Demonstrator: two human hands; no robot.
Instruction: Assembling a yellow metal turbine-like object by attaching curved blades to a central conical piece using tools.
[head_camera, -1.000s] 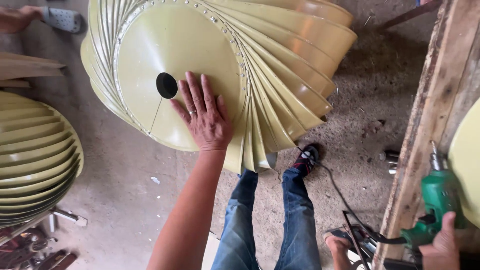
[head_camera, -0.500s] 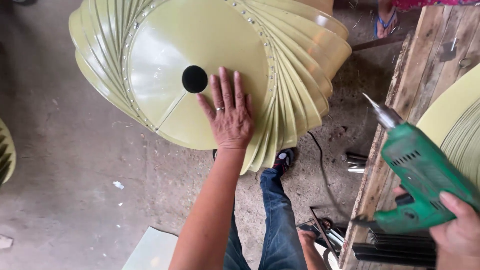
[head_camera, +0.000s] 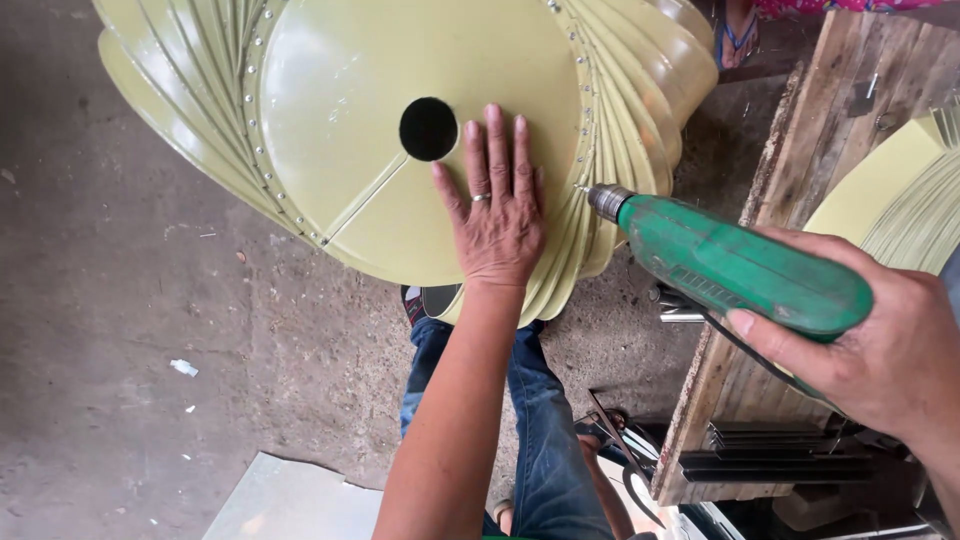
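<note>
My left hand (head_camera: 497, 215) lies flat and fully open, fingers spread, palm down on the round pale yellow-green metal end plate (head_camera: 400, 140) of a large ribbed metal ventilator shell (head_camera: 620, 90). It grips nothing; it only presses on the plate, with a ring on one finger. Its fingertips rest just beside the round dark hole (head_camera: 428, 128) at the plate's middle, without covering it. A row of small rivets (head_camera: 262, 160) runs around the plate's edge, and curved metal blades fan out beyond them.

My right hand (head_camera: 880, 345) is wrapped closed around the body of a green electric drill (head_camera: 735, 260), thumb along its lower side. The drill points to the left and slightly up, and its bit tip (head_camera: 585, 188) touches the plate's rim among the rivets, just right of my left hand.

The shell stands above my knees, over my blue jeans (head_camera: 540, 420), with the grey concrete floor (head_camera: 150, 330) below. To my right is a rough wooden bench (head_camera: 820, 130) with another pale yellow-green piece (head_camera: 885, 190) lying on it. A person's foot in a blue sandal (head_camera: 738, 35) shows at the top.
</note>
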